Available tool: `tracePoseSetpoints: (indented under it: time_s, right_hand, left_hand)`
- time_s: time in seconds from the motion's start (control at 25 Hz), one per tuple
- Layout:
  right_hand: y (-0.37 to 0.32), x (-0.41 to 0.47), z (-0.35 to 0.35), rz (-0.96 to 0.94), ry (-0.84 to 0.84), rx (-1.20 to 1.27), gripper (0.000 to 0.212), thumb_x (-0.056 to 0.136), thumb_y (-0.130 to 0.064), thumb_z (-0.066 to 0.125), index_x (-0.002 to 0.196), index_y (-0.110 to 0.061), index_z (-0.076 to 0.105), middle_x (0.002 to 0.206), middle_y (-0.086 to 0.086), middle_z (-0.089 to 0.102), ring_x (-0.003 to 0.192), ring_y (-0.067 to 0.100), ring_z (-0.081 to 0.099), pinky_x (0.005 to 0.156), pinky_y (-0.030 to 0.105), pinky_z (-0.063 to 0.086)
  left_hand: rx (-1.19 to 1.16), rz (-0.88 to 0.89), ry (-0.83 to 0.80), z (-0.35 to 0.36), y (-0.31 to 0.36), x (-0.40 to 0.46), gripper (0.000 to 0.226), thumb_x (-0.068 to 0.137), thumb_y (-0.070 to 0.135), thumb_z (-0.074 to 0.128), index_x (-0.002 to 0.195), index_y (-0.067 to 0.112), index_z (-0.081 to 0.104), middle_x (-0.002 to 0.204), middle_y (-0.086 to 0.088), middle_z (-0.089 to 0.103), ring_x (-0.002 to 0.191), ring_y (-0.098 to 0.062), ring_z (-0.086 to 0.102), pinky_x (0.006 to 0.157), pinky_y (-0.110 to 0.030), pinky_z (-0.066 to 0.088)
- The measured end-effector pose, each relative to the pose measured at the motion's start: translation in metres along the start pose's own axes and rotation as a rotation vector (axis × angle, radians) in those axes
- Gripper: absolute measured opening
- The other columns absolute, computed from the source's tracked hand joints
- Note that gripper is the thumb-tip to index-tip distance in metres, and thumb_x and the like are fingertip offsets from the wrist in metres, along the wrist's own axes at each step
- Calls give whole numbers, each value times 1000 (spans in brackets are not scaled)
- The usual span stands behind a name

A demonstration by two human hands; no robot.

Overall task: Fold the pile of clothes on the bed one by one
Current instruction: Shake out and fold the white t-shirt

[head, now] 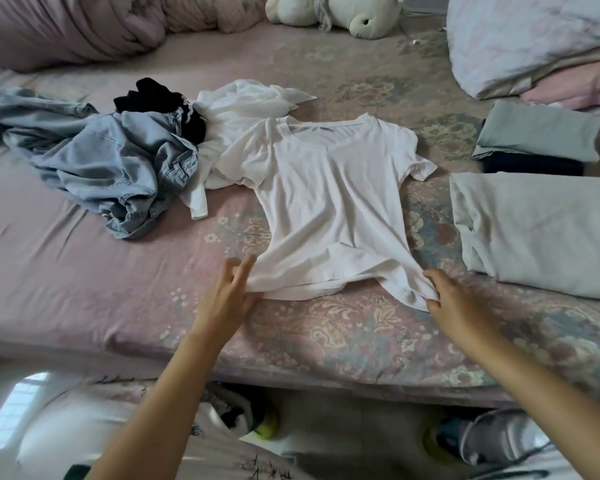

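Note:
A white T-shirt lies spread flat on the bed, neck away from me, hem toward me. My left hand pinches the hem's left corner between thumb and fingers. My right hand grips the hem's right corner. To the left lies a loose pile: a light blue denim garment, a black garment and another crumpled white garment, which the T-shirt's left sleeve overlaps.
Folded pale grey clothes and a folded grey-green piece over a dark one sit at the right. A pillow, a rolled pink duvet and a plush toy line the far side. Shoes lie on the floor below.

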State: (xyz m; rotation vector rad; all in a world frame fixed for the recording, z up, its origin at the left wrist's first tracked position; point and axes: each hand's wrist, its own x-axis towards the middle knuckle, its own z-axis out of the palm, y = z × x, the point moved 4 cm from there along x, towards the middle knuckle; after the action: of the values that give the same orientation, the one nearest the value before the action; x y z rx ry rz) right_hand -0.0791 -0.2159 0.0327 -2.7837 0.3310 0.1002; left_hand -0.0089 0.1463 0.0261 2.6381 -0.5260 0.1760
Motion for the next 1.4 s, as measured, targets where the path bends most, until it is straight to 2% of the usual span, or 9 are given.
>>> tracePoseSetpoints:
  time_s: [0.16, 0.28, 0.48, 0.6, 0.76, 1.08, 1.2, 1.32, 1.4]
  right_hand:
    - [4, 1, -32, 22, 155, 210, 35, 83, 5, 59, 117, -6, 59, 102, 14, 65, 83, 29, 60, 67, 35, 45]
    - [11, -10, -56, -54, 286, 279, 34, 80, 12, 58, 110, -4, 65, 103, 11, 60, 80, 23, 53, 66, 27, 35]
    - [25, -29, -27, -248, 130, 24, 24, 76, 10, 66, 92, -8, 66, 98, 8, 62, 61, 28, 57, 53, 37, 42]
    - [39, -32, -26, -198, 159, 13, 17, 80, -4, 65, 89, -16, 58, 88, 2, 61, 58, 29, 55, 50, 39, 45]
    - [44, -38, -15, -307, 133, -140, 19, 77, -7, 71, 86, -13, 55, 78, 5, 59, 57, 29, 54, 47, 35, 42]
    - [50, -37, -13, -458, 226, -272, 33, 60, -3, 84, 81, -11, 59, 75, 7, 60, 53, 31, 58, 43, 31, 39]
    - [38, -39, -14, -496, 328, -324, 14, 83, -21, 62, 77, -8, 62, 71, 8, 60, 57, 32, 60, 48, 36, 46]
    - [41, -39, -15, -566, 358, -259, 6, 82, -12, 58, 87, -10, 61, 72, 10, 63, 55, 31, 61, 45, 31, 45]
    - [49, -43, -23, -619, 355, -218, 10, 84, -15, 50, 93, -16, 54, 75, 9, 64, 57, 31, 61, 46, 31, 46]
  left_hand:
    - [15, 73, 282, -34, 16, 19, 25, 68, -18, 60, 91, -8, 65, 92, -23, 56, 66, -35, 58, 49, -38, 48]
    - [-76, -8, 454, -63, 16, -1, 29, 69, -24, 59, 93, -9, 66, 94, -23, 57, 73, -19, 50, 55, -31, 43]
    - [89, 144, 187, -40, -16, -38, 13, 81, 9, 46, 92, 11, 52, 94, -2, 45, 57, -34, 56, 42, -40, 47]
    - [122, 105, 166, -39, -23, -42, 19, 77, 1, 55, 91, 11, 46, 95, -2, 39, 55, -31, 51, 37, -36, 42]
    - [203, 103, 5, -26, -32, -46, 51, 61, -12, 73, 86, 14, 37, 91, -4, 36, 53, -33, 49, 32, -37, 40]
    - [239, 103, -21, -22, -40, -46, 51, 65, 0, 79, 96, 16, 42, 80, -13, 59, 63, -36, 60, 36, -39, 46]
    - [134, 45, 37, -20, -39, -48, 30, 80, 5, 67, 93, 15, 42, 82, -12, 56, 63, -37, 56, 40, -40, 44]
    - [135, 125, 84, -29, -33, -52, 11, 84, 21, 45, 81, 13, 38, 71, -9, 50, 54, -32, 49, 36, -35, 40]
    - [210, 155, 98, -39, -31, -57, 14, 81, 22, 40, 75, 10, 40, 64, -7, 49, 46, -30, 47, 34, -27, 33]
